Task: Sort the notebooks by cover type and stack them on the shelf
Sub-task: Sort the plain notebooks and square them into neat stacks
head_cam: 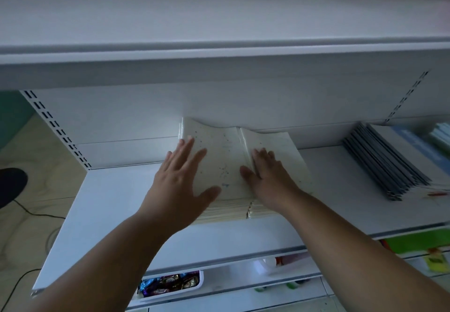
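Note:
Two stacks of cream notebooks with speckled covers lie side by side on the white shelf [109, 194]: a left stack [219, 155] and a right stack [280, 146]. My left hand [181, 177] rests flat on the left stack, fingers straight and spread. My right hand [267, 175] lies on the right stack at the seam between the two, fingers slightly bent, thumb on the left stack. A fanned stack of grey-covered notebooks [382, 160] sits farther right on the same shelf.
Another white shelf [219, 51] overhangs above. Blue and green covers [435, 141] lie at the far right. Below, a white tray of wrapped sweets [170, 285] and coloured items sit on lower shelves. A cable and a dark shape are on the floor at left.

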